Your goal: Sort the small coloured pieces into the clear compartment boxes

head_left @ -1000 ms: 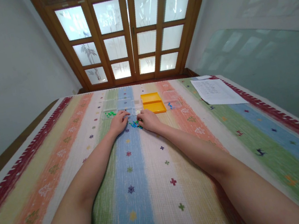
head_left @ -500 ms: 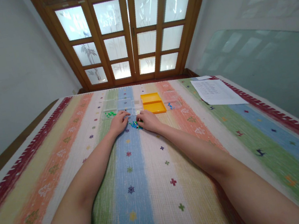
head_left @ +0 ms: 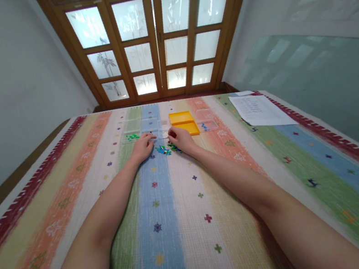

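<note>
My left hand point(head_left: 143, 147) lies on the cloth with its fingers stretched out, beside a clear plastic box point(head_left: 126, 140) that has small green pieces point(head_left: 132, 136) in it. My right hand point(head_left: 182, 139) is just in front of an open yellow box point(head_left: 193, 128), with thumb and forefinger pinched together. What the pinch holds, if anything, is too small to make out. Between and below the hands is a loose pile of tiny blue and green pieces point(head_left: 163, 150), with some darker ones partly hidden under my right hand.
Right of the yellow box is another clear box point(head_left: 213, 124) with a few small blue pieces point(head_left: 203, 127). Printed paper sheets point(head_left: 258, 110) lie at the right. A striped tablecloth point(head_left: 188, 225) covers the table. Behind stand wood-framed glass doors point(head_left: 155, 39).
My right hand has shifted a little right and away from the pile, toward the yellow box, uncovering more pieces. My left hand has stayed in place.
</note>
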### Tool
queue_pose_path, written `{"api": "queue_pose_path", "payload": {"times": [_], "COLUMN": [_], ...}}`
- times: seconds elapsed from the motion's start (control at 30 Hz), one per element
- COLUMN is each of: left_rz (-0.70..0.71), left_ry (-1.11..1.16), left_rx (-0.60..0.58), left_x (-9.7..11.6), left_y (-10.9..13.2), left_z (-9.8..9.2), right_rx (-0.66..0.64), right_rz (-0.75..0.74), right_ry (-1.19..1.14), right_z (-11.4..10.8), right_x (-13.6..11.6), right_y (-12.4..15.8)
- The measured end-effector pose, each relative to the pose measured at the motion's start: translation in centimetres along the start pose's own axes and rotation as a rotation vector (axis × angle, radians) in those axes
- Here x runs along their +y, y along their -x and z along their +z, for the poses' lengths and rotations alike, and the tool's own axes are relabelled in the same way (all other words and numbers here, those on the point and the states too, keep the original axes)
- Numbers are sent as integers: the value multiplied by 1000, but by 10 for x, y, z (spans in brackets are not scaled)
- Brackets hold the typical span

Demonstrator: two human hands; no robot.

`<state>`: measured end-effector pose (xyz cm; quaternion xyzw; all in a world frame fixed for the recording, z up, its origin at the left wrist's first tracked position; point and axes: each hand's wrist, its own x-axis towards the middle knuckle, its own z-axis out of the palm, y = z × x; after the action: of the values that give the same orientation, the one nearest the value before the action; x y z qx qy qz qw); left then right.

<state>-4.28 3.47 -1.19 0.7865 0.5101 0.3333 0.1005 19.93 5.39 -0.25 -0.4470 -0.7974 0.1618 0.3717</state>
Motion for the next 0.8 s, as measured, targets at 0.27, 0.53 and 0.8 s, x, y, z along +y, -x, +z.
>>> {"api": "queue_pose_path", "payload": {"times": [0.27, 0.53, 0.8], "left_rz": [-22, -3, 0], "left_ry": [-6, -8, -10], "left_rx": [-16, -10, -10], "left_x": [2, 0, 0], "left_y": [-1, 0, 0], "left_z": [-1, 0, 0], "right_rx": [53, 63, 70], "right_rz": [19, 25, -24], "right_ry": [-63, -86, -39], "right_z": [-2, 1, 3], "right_x": [11, 16, 20], "right_y": [-4, -5, -4]}}
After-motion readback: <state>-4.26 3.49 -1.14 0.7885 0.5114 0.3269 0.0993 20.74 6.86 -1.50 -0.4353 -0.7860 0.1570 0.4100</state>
